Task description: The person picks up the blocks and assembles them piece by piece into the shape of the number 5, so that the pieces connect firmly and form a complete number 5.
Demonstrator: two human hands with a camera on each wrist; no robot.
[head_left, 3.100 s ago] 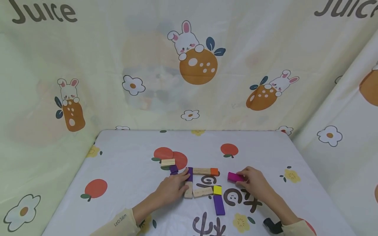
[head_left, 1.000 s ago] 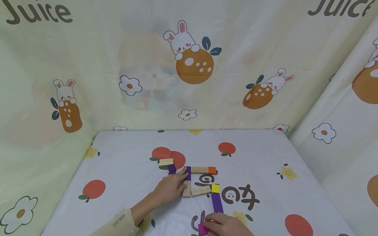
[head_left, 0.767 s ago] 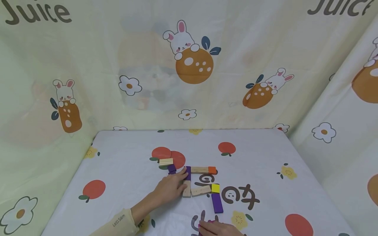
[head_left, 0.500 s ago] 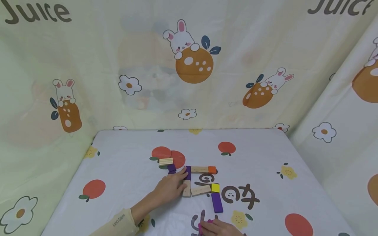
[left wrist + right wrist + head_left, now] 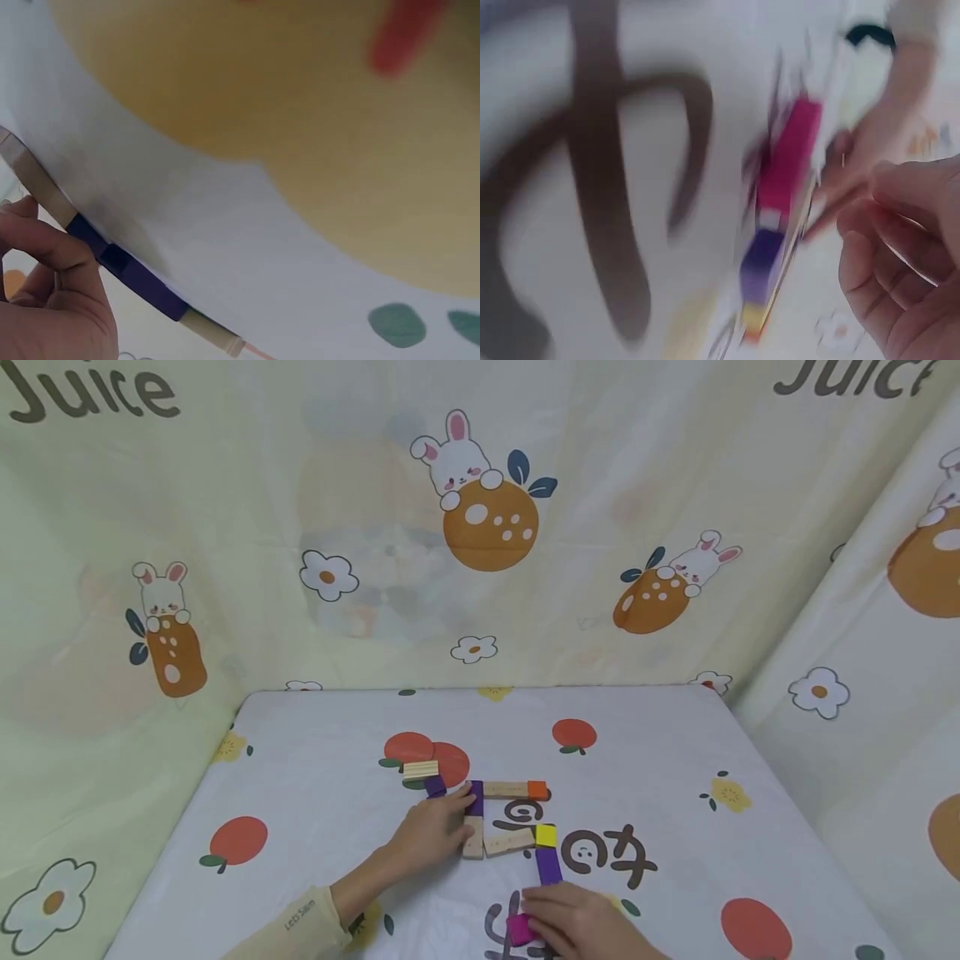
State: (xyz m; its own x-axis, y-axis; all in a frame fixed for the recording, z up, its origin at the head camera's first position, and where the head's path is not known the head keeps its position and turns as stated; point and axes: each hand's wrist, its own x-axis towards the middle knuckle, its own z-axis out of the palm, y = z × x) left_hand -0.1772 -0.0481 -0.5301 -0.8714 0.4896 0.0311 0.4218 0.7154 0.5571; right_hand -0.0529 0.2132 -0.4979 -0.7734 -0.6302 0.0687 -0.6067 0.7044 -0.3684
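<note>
In the head view my left hand [image 5: 427, 835] rests on the blocks, a finger at a purple block [image 5: 477, 799] and the thumb at a plain wooden block [image 5: 474, 847] below it. My right hand [image 5: 585, 922] is at the near edge of the layout, fingers loosely bent beside a magenta block [image 5: 520, 930]. The right wrist view shows a gap between those fingers and the magenta block [image 5: 791, 157], which lies near another purple block [image 5: 762, 264]. A yellow block [image 5: 545, 836] joins that purple block to a slanted wooden block [image 5: 510, 842].
A wooden block [image 5: 506, 790] with an orange block [image 5: 537, 790] at its end forms the upper arm of the layout. Left of it lie a dark purple block [image 5: 435, 786] and a striped wooden piece [image 5: 421, 769]. A printed cloth [image 5: 645, 735] covers the table.
My right hand has carried the magenta block from the right side to the near edge, then moved up and right off it. My left hand has stayed on the blocks.
</note>
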